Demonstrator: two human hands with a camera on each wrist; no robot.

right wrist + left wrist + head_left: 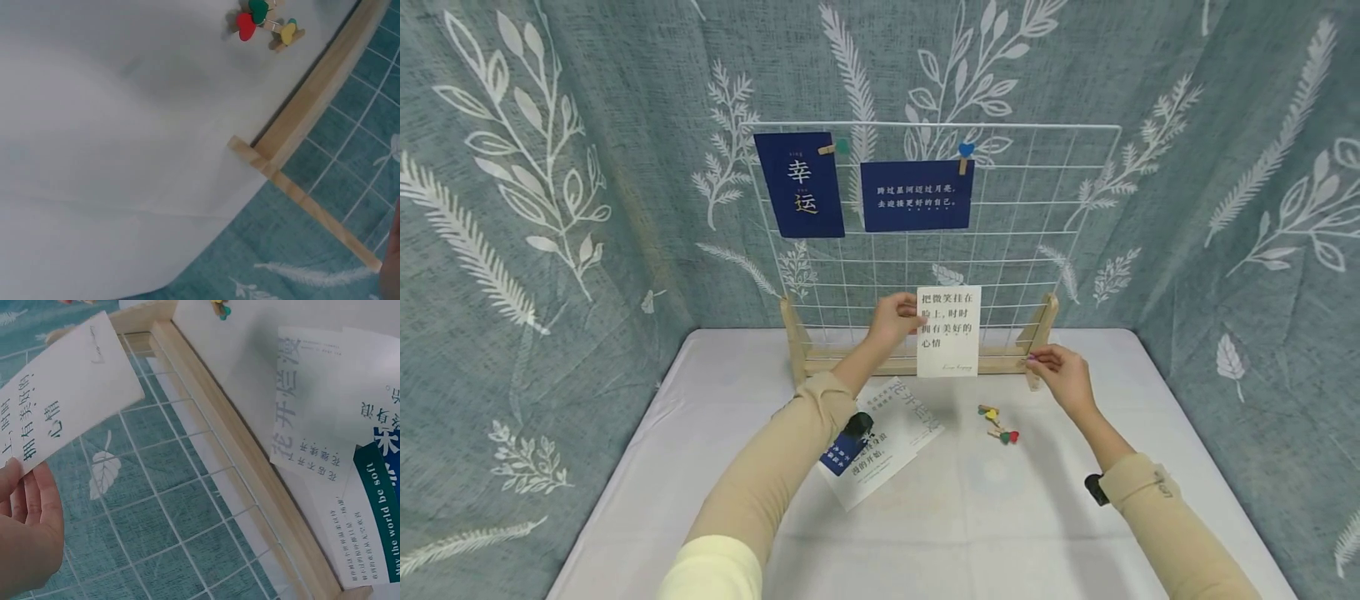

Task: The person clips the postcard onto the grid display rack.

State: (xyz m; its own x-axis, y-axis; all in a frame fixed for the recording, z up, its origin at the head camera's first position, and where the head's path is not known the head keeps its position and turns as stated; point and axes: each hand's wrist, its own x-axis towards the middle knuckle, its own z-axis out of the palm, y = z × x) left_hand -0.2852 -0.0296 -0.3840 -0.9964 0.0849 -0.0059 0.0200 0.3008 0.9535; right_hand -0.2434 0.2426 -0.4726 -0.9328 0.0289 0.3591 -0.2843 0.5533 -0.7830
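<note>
My left hand (895, 321) pinches a white card (949, 350) with dark printed characters by its left edge, upright before the lower part of a white wire grid (1015, 262). In the left wrist view the thumb and fingers (40, 503) meet at the card's edge. At the grid's right foot, my right hand (1063, 375) pinches a small clothespin (1031, 358) with a purple bit showing; most of it is hidden by the fingertips. Only a sliver of that hand enters the right wrist view. Two navy cards, one upright (801, 200) and one sideways (917, 212), hang clipped on the grid.
Several clothespins with coloured hearts (1003, 436) lie on the white tablecloth (940, 533) between the arms. Loose cards (883, 471), white and blue, overlap below the left forearm. A wooden base (895, 366) holds the grid, and patterned cloth (647, 150) hangs around the table.
</note>
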